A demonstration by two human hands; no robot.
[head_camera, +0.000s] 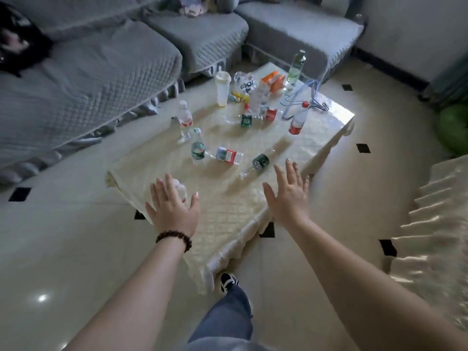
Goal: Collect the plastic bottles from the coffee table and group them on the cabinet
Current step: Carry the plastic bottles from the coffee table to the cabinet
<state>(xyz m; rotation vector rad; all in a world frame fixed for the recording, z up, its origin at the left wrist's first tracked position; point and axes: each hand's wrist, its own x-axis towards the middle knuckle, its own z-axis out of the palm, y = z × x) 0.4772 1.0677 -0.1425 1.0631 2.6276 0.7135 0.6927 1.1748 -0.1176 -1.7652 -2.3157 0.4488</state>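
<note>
Bottles everywhere on the coffee table (253, 214), and none of them collected yet by the look of it. Both hands are out over the near end, fingers spread wide, palms down, nothing in either one. The left hand (172, 209), with a beaded bracelet (174, 238) at the wrist, hovers right over something pale and clear at the table edge. It may be another bottle, but the hand covers most of it and I cannot say. The right hand (288, 193) hangs near the dark-labelled bottle (259, 162) lying on its side, apart from it, not touching.

Just beyond, a red-and-white labelled bottle (228, 155) also lies flat, while the green-labelled bottle (197, 146) and a red-labelled bottle (185, 122) behind it stand upright. Two hands spread like that suggest a reach for the closest ones first, one per hand, which makes sense with so many to carry.

Far end is a jumble: a red-capped bottle (298, 117), a tall bottle (295, 67), a white cup (222, 88), a plastic bag (244, 84), tangled blue cord (311, 95). The small bottles in that cluster blur together, labels unreadable. The cabinet? Perhaps that draped surface at the right edge, but it is cut off, so I cannot tell.
</note>
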